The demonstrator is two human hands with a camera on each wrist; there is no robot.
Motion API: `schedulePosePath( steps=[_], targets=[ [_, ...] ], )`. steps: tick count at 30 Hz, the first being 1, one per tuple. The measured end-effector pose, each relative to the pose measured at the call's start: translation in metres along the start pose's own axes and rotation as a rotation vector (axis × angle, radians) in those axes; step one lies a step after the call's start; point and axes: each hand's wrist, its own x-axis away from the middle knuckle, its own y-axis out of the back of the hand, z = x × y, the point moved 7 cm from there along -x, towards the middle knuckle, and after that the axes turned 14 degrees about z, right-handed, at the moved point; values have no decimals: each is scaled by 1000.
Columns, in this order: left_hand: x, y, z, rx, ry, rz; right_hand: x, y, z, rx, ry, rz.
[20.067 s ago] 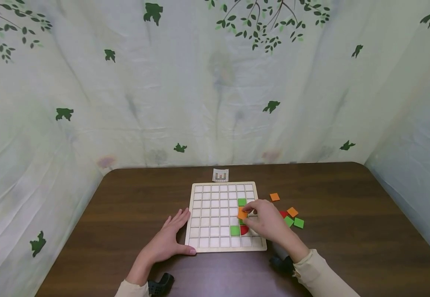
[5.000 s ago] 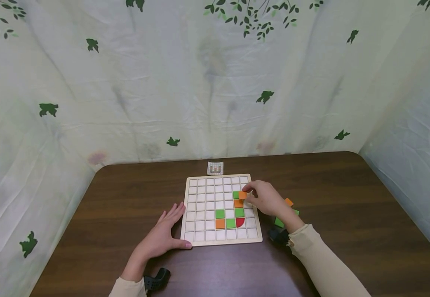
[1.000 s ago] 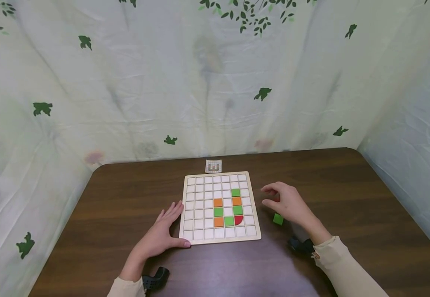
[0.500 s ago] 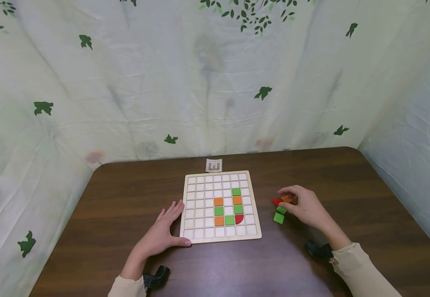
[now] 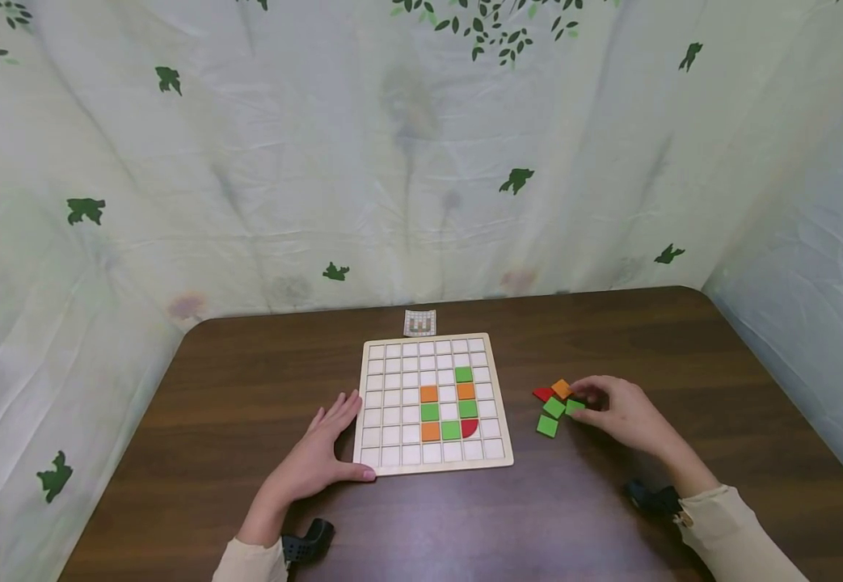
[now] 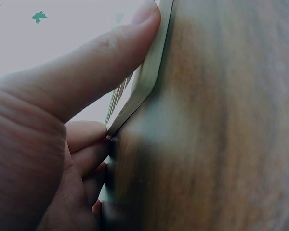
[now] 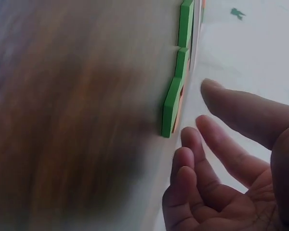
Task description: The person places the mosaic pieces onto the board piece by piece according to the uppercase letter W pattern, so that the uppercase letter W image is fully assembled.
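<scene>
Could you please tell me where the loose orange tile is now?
In the head view, the loose orange tile lies on the table right of the grid board, between a red piece and the right hand.

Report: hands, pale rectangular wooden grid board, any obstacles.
Left hand touching board. Right hand at loose flat green square tile. Board partly filled. Loose flat red tile between right hand and board.

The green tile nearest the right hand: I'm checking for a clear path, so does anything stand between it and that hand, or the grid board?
Nothing visible separates the right hand from that green tile. Toward the grid board, another green tile lies in between.
</scene>
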Motion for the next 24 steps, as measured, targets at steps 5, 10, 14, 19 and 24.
schedulePosePath(
  steps=[5,10,14,19,24],
  targets=[
    [0,1,0,0,-5,-5,-2,0,-7,-5,-15,54],
    [0,1,0,2,-1,-4,-2,-2,-9,-6,-28,87],
    [0,0,0,7,5,0,-1,-4,-9,5,-41,107],
    [0,0,-1,11,8,0,-1,-5,-9,23,-49,116],
    [0,0,-1,14,14,4,-1,-7,-6,32,-44,123]
  ],
)
